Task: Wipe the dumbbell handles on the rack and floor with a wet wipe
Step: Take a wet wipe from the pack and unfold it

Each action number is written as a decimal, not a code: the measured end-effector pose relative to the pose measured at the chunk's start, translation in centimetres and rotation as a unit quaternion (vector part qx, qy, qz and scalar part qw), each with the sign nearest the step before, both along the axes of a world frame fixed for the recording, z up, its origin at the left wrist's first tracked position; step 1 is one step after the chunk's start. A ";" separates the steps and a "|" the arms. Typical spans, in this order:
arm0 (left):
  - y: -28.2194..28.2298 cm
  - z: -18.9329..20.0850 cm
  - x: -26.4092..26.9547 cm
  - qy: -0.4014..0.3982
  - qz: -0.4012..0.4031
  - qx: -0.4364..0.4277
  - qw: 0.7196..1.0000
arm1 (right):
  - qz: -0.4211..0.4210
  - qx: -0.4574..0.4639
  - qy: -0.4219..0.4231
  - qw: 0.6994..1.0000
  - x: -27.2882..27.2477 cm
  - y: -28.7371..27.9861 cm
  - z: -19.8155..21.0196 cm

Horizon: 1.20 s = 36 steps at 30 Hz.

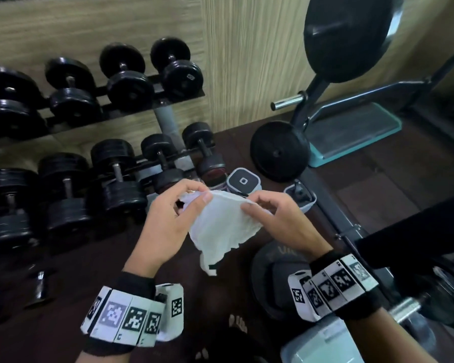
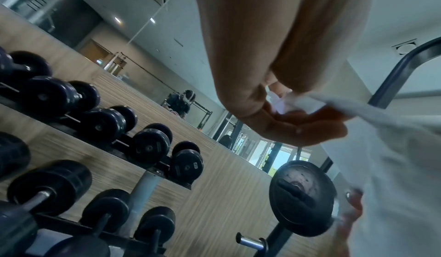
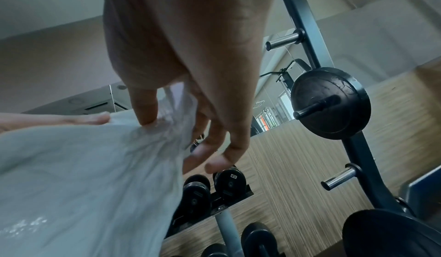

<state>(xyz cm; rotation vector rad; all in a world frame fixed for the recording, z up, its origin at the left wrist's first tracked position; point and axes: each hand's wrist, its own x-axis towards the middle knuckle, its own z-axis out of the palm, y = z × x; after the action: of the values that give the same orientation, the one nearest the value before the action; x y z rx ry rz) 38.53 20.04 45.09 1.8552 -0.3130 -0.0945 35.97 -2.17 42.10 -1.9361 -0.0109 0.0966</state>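
Note:
A white wet wipe [image 1: 222, 224] hangs spread between both hands above the dark floor. My left hand [image 1: 192, 199] pinches its upper left corner between thumb and fingers; the wrist view shows the same pinch on the wipe [image 2: 386, 148]. My right hand [image 1: 249, 204] pinches the upper right corner, thumb pressed into the wipe [image 3: 83, 176]. Black dumbbells [image 1: 126, 77] lie on the upper shelf of the rack [image 1: 168, 121], and heavier dumbbells [image 1: 116, 176] on the lower shelf, both to the left of my hands. One dumbbell [image 1: 207, 153] sits at the rack's right end.
A wipe dispenser with a white lid [image 1: 243, 180] stands on the floor just beyond my hands. A weight-plate tree [image 1: 304, 106] with black plates [image 1: 278, 150] rises at right. A plate [image 1: 273, 273] and a barbell sleeve [image 1: 404, 307] lie under my right wrist. A wood-panelled wall is behind.

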 end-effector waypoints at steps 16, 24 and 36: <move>7.9 1.7 1.9 0.049 0.109 -0.138 0.983 | -0.072 0.244 0.011 0.967 1.4 4.9 3.9; 11.2 1.4 1.7 0.043 0.132 -0.172 0.975 | -0.157 0.262 0.028 0.952 1.0 9.7 4.4; 13.8 5.3 1.0 0.000 -0.067 -0.109 0.992 | 0.146 0.026 0.001 0.989 1.5 16.4 6.2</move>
<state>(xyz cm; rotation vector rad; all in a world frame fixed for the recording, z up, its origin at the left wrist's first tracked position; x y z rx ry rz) 39.56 33.84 50.38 1.6174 -0.4305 -0.1467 37.51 14.27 48.32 -1.8721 -0.2932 0.2913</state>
